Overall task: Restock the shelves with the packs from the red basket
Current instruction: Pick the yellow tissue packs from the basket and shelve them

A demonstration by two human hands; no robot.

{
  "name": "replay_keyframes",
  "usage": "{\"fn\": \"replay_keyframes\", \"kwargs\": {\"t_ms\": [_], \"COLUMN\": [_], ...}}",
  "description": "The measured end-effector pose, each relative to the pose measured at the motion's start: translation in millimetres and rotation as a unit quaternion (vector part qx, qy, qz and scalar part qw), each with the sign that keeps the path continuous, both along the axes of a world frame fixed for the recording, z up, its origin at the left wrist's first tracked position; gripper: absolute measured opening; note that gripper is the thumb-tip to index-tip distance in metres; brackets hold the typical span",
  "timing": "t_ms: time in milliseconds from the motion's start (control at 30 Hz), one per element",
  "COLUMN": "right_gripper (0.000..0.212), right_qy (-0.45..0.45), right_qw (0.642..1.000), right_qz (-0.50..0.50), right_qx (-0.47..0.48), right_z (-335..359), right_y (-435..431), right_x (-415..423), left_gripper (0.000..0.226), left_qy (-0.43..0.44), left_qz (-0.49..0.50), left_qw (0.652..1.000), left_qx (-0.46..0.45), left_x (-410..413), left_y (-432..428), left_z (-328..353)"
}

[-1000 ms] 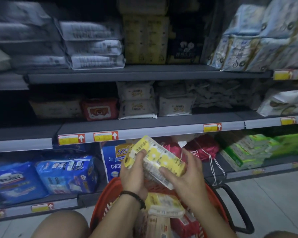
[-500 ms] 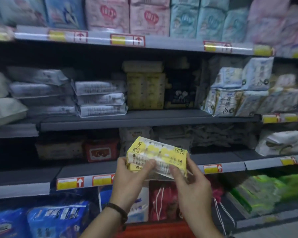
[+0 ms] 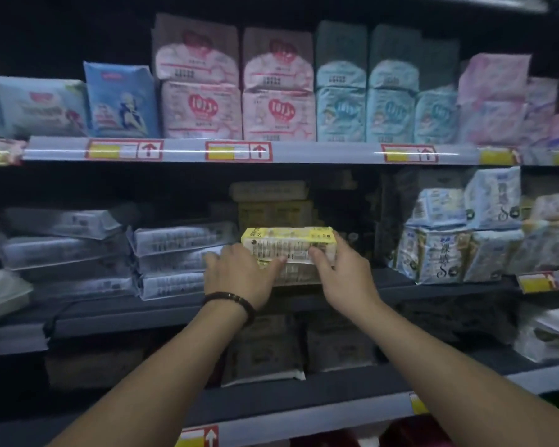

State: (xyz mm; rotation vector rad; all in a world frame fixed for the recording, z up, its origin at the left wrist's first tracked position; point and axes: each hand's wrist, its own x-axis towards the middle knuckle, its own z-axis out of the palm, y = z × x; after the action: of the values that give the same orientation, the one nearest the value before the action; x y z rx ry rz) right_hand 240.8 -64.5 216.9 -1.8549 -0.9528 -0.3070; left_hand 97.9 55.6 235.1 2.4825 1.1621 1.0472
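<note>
As our left hand (image 3: 238, 274) and right hand (image 3: 344, 271) grip the yellow pack (image 3: 288, 241) by its ends, it lies level over the middle shelf (image 3: 417, 293), apparently atop a lower pack (image 3: 299, 276).

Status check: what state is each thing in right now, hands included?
yellow pack: held level between both hands, at the middle shelf.
left hand: grips the pack's left end.
right hand: grips its right end, thumb on the front.
grey packs: stacked flat on that shelf.

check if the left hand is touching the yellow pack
Touching. In the head view the left hand grips the yellow pack, its thumb lying across the printed face.
</note>
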Motion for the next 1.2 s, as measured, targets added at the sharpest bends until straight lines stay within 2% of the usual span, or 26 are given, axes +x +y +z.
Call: {"fn": "replay_keyframes", "kwargs": {"t_ms": [67,133,200,267,333,600,667,733,800,967,1067,1133,1200], "right_gripper": [0.04,0.042,0.043,0.043,0.043,0.032,0.032,0.031,0.027,0.026,0.035,0.026,0.01], "right_qy": [0.029,0.046,0.049,0.043,0.032,0.029,0.04,0.042,0.033,0.037,-0.017,-0.08,-0.159], "right_qw": [0.997,0.996,0.996,0.997,0.997,0.993,0.994,0.994,0.994,0.993,0.993,0.993,0.986], "right_qz": [-0.011,-0.034,-0.046,-0.052,-0.062,-0.105,-0.098,-0.094,-0.094,-0.055,-0.046,-0.033,0.015], "right_qx": [-0.064,-0.074,-0.056,-0.041,-0.03,-0.048,-0.037,-0.036,-0.048,-0.1,-0.11,-0.079,-0.041], "right_z": [6,4,1,-3,-4,0,1,0,0,8,4,-16,-53], "right_y": [16,25,29,29,30,27,28,30,31,20,-1,-27,-55], "right_x": [11,18,22,22,20,16,17,17,17,19,8,-6,-18], "left_gripper": [0.08,0.072,0.071,0.062,0.052,0.051,0.06,0.055,0.05,0.053,0.052,0.043,0.028], "left_qy": [0.041,0.003,-0.018,-0.001,0.033,0.079,0.098,0.111,0.11,0.145,0.125,0.085,0.07], "left_qz": [0.026,0.016,0.004,-0.023,-0.058,-0.119,-0.113,-0.093,-0.081,-0.085,-0.082,-0.115,-0.19], "left_qw": [0.999,0.999,0.991,0.973,0.958,0.959,0.951,0.943,0.946,0.948,0.952,0.948,0.933], "left_qx": [0.0,0.037,0.133,0.228,0.278,0.246,0.27,0.299,0.294,0.271,0.266,0.285,0.298], "left_x": [13,15,9,7,8,18,18,18,21,21,-2,-28,-55], "left_y": [5,4,2,4,8,16,23,30,33,25,0,-22,-42], "left_z": [-3,-18,-37,-50,-58,-40,-33,-27,-26,-25,-29,-47,-84]}}
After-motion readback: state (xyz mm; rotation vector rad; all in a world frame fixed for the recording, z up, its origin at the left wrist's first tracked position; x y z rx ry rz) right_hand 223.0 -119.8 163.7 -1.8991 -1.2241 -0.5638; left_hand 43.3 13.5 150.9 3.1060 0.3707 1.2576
